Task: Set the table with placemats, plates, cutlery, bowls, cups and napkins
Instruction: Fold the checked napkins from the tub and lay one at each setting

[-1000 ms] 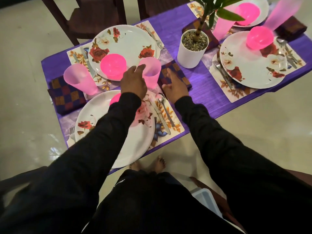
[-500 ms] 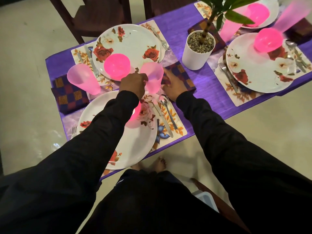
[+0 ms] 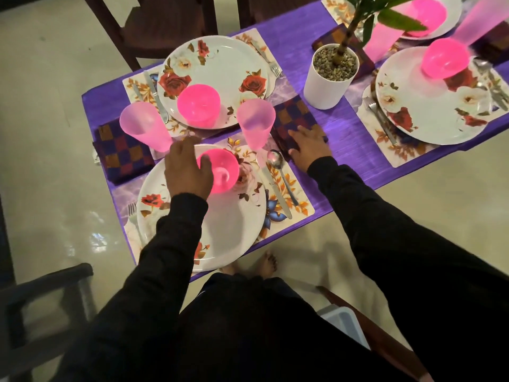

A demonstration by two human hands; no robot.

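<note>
- A person stands at the near edge of a purple table, both black-sleeved arms reaching over the closest place setting.
- The left hand hovers over or rests on the near side of a pink bowl, fingers loosely spread; whether it actually touches the bowl cannot be told, and nothing is gripped.
- That bowl sits toward the far edge of a floral plate, which lies on a floral placemat.
- The right hand lies flat, fingers straight, on a checked cloth napkin just right of a pale pink cup.
- A spoon and knife lie on the placemat between plate and napkin.
- Handling judgement: the napkin looks soft and limp (best slid flat or pinched at a folded edge); the bowl and cup look like light plastic, easy to tip, so take the bowl by its rim.
- Three other settings look complete.
</note>
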